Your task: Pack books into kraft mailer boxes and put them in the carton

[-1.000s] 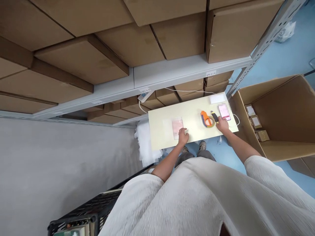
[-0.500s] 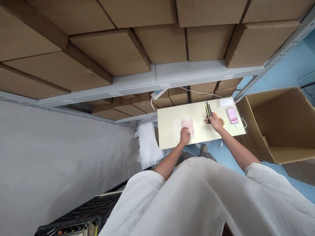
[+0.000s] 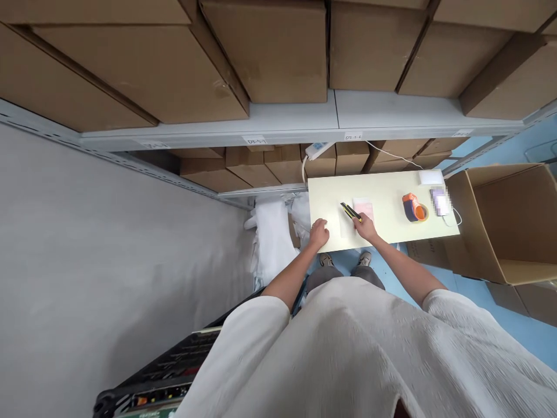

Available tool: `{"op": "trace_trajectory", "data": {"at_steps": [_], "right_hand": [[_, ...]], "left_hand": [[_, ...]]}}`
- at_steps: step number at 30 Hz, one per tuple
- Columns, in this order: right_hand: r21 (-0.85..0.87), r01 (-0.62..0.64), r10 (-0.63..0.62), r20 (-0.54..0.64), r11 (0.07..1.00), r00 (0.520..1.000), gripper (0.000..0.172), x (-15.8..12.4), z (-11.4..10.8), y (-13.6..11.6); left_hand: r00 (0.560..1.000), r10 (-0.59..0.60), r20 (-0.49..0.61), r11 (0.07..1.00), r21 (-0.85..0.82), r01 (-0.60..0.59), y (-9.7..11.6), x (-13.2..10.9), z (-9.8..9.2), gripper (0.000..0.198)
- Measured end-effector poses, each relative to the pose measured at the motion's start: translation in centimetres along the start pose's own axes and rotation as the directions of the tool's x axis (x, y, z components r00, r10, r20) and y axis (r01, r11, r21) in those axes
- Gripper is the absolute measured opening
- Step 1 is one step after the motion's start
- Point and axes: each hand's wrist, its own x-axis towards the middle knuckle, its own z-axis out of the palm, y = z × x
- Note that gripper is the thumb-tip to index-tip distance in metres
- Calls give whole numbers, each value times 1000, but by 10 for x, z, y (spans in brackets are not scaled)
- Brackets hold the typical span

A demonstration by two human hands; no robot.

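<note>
My right hand (image 3: 364,227) is closed around a black and yellow utility knife (image 3: 350,212), which points up and left over the cream table (image 3: 387,191). Beneath and beside it lies a pale pink packet (image 3: 364,206), partly covered by the hand, with a whitish, see-through sheet (image 3: 347,226) to its left. My left hand (image 3: 319,233) rests on the table near its left front corner, fingers slightly bent and nothing visible in them. An orange and dark tape dispenser (image 3: 409,207) stands to the right, against a yellowish tape roll (image 3: 424,213).
A blurred-out phone (image 3: 440,202) and a white box (image 3: 430,177) are at the table's right end. Beyond is an open carton (image 3: 461,226). Shelves (image 3: 291,132) of cardboard boxes run behind. White packing material (image 3: 274,238) hangs at left, above a black crate (image 3: 152,377).
My right hand has brought the knife left, over beside the pink packet. My left hand has left the packet for the table's left part. The camera view has shifted.
</note>
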Motion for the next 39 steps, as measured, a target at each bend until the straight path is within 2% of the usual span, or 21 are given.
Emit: {"op": "trace_trajectory", "data": {"at_steps": [6,11,17,23,31,39], "right_hand": [[-126,-145,140,-48,981,989,22,6,13,-15],[-225,-145,136,-56,963,989,25,20,20,-19],[-356,-143,131,-60,923,990,32,36,25,-27],[-452,-148,149,-34,880,988,39,30,25,-34],[-483,-149,165,-11,863,986,38,24,25,-42],[-484,-109,132,14,868,991,37,9,28,-34]], "left_hand": [[981,149,126,971,168,-169,15,20,2,62],[952,227,207,930,243,-275,25,33,8,65],[899,315,304,865,297,-404,22,40,9,74],[875,309,372,832,340,-439,15,41,11,81],[861,322,393,791,388,-473,15,40,13,83],[862,301,409,781,413,-468,20,38,10,85]]}}
